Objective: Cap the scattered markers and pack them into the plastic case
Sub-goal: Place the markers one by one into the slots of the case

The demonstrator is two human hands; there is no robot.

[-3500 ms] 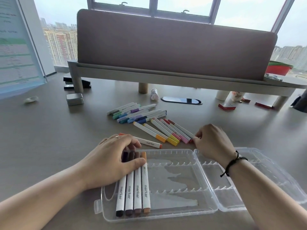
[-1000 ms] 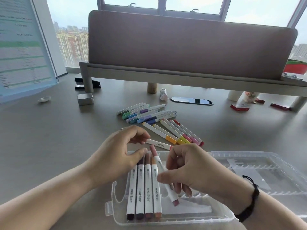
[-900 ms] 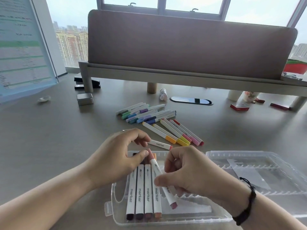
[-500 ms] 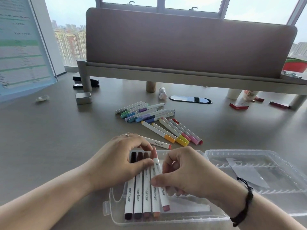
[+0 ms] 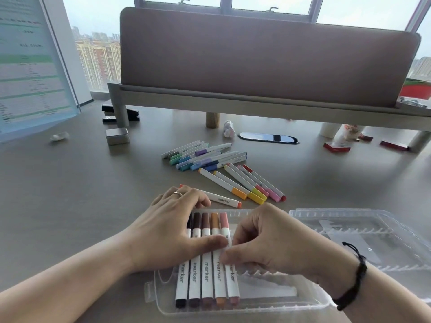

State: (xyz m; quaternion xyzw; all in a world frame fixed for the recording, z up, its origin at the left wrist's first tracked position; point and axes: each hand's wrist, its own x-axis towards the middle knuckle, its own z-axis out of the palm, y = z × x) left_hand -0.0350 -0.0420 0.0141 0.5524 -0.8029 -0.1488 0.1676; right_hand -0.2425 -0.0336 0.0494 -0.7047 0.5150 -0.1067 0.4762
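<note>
A clear plastic case (image 5: 256, 308) lies open in front of me, its lid (image 5: 373, 215) flat to the right. Several capped markers (image 5: 206, 283) in dark and brown shades lie side by side in its left end. The pink marker (image 5: 232, 283) is the rightmost of them. My left hand (image 5: 168, 231) rests flat over the row, thumb laid across the barrels. My right hand (image 5: 275, 243) pinches the pink marker's barrel with thumb and curled fingers. Loose capped markers lie beyond: an orange-tipped one (image 5: 224, 201), a yellow-to-red group (image 5: 245, 185) and a blue-green group (image 5: 203, 156).
A long riser shelf (image 5: 233, 106) with a padded panel spans the back of the desk. Near its left leg are a small tin (image 5: 117, 135) and a black stapler (image 5: 121, 113). A dark oval grommet (image 5: 268, 138) and a red box (image 5: 337, 146) lie at the back right.
My right hand brought a pink marker from the loose group, lowered it beside the orange one and laid it in the case. My left hand stayed on the row.
</note>
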